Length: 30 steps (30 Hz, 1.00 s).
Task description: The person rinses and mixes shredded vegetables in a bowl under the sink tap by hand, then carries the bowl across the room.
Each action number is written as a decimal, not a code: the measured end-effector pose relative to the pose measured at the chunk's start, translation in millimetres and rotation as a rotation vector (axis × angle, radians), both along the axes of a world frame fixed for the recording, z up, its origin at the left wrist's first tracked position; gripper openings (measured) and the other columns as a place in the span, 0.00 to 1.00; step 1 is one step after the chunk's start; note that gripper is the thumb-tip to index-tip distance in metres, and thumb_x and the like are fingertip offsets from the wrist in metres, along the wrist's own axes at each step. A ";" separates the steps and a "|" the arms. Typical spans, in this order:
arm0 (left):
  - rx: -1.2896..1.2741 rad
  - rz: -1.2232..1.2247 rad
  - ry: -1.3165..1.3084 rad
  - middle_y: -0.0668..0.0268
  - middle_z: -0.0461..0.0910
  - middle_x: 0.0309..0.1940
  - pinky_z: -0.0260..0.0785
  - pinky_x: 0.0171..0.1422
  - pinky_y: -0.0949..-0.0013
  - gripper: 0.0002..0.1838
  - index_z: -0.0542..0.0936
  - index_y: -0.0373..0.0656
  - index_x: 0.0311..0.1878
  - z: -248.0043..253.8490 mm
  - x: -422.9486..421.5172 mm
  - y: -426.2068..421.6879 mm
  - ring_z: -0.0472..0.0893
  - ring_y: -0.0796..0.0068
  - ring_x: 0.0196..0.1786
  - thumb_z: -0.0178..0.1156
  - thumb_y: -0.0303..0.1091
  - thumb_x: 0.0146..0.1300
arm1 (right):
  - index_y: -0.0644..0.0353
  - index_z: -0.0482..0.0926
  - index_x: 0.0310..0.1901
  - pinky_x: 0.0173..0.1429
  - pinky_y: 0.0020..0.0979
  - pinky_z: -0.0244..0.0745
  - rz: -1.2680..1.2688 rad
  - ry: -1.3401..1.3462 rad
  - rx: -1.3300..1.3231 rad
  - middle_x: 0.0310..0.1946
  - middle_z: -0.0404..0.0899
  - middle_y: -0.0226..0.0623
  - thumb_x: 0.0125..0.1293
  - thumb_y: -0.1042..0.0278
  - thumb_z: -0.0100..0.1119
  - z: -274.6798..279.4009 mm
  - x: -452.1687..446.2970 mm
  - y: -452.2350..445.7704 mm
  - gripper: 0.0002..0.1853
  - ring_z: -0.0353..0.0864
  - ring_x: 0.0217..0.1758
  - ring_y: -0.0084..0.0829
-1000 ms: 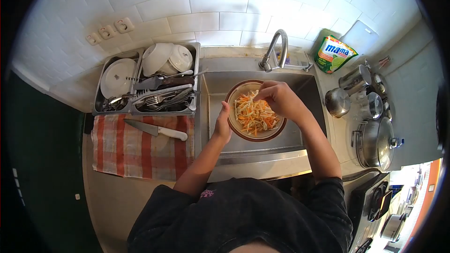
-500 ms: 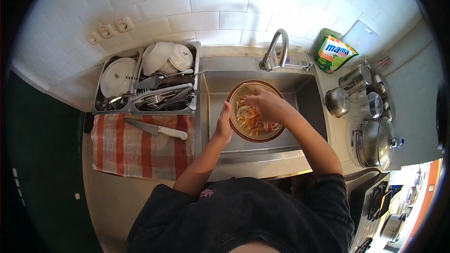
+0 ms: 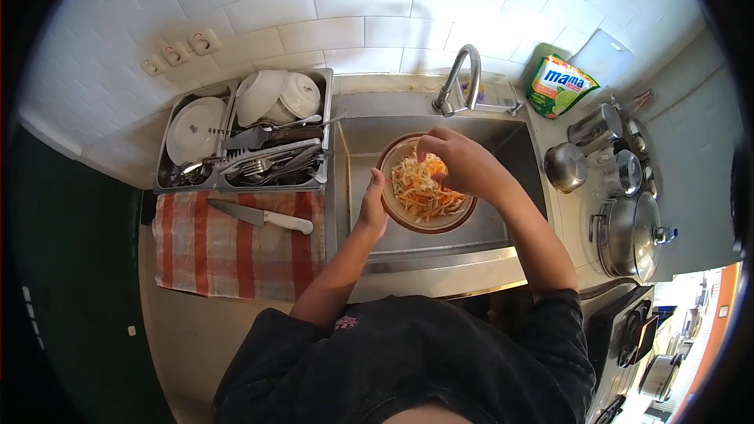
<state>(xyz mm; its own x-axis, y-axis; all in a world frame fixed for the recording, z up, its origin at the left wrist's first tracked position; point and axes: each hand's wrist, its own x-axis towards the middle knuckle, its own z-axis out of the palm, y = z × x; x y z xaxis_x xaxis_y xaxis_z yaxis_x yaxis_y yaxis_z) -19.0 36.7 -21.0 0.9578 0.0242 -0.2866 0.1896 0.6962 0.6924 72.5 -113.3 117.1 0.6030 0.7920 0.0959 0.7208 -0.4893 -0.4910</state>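
Head view: bowl (image 3: 404, 218) over sink (image 3: 369, 246), shredded veg (image 3: 424, 195) inside. Left hand (image 3: 375, 206) at bowl's left rim, thumb up on it, other fingers together. Right hand (image 3: 457, 163) above the veg, fingers bent; can't tell if clamped. Knife (image 3: 267, 217) on cloth (image 3: 224, 255).

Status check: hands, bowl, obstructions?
Left hand at bowl's rim. Right hand over shredded vegetables, fingers bent. Faucet beyond bowl, nothing visibly blocking.

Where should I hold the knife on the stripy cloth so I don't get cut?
Best by its white handle, from the sink side: the knife lies flat on the cloth, its blade pointing left, away from you there.
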 end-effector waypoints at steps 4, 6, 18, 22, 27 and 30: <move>-0.015 -0.003 -0.003 0.57 0.62 0.64 0.57 0.68 0.62 0.39 0.56 0.39 0.68 2.2 -0.4 0.4 0.64 0.66 0.66 0.37 0.63 0.67 | 0.56 0.78 0.24 0.47 0.35 0.71 0.042 -0.141 0.041 0.35 0.71 0.37 0.39 0.83 0.62 -8.6 0.6 2.4 0.10 0.74 0.45 0.38; -0.017 -0.004 -0.002 0.57 0.62 0.64 0.56 0.68 0.62 0.39 0.55 0.39 0.68 2.0 -0.4 1.1 0.64 0.66 0.66 0.37 0.63 0.67 | 0.56 0.78 0.20 0.47 0.34 0.71 0.048 -0.101 0.041 0.36 0.72 0.36 0.38 0.82 0.61 -16.1 1.1 2.5 0.08 0.74 0.45 0.37; -0.036 0.063 0.001 0.57 0.66 0.62 0.59 0.67 0.63 0.37 0.60 0.35 0.65 7.2 -1.0 0.1 0.67 0.66 0.64 0.37 0.60 0.68 | 0.58 0.81 0.31 0.51 0.34 0.71 -0.029 -0.018 0.085 0.38 0.74 0.38 0.50 0.76 0.63 -12.1 0.7 -6.7 0.05 0.76 0.46 0.38; -0.012 0.080 -0.026 0.56 0.66 0.62 0.60 0.67 0.62 0.36 0.60 0.36 0.65 1.3 -1.0 0.5 0.67 0.65 0.64 0.37 0.60 0.68 | 0.58 0.81 0.30 0.46 0.36 0.72 -0.077 -0.021 0.090 0.37 0.75 0.36 0.51 0.68 0.65 -3.9 -1.6 -14.6 0.05 0.77 0.43 0.37; 0.005 0.044 -0.036 0.56 0.61 0.65 0.56 0.69 0.62 0.38 0.55 0.38 0.68 -6.8 -4.5 2.3 0.63 0.64 0.66 0.36 0.62 0.67 | 0.60 0.81 0.33 0.44 0.35 0.72 -0.212 0.118 0.142 0.37 0.76 0.40 0.51 0.72 0.66 -16.0 -12.1 -25.0 0.08 0.78 0.41 0.38; -0.002 0.041 -0.012 0.56 0.62 0.65 0.57 0.68 0.62 0.38 0.56 0.38 0.67 1.0 -7.8 -1.8 0.64 0.64 0.66 0.36 0.61 0.68 | 0.58 0.78 0.44 0.50 0.36 0.70 -0.221 0.134 0.192 0.43 0.75 0.43 0.55 0.71 0.63 -36.5 -18.6 -26.7 0.14 0.76 0.47 0.41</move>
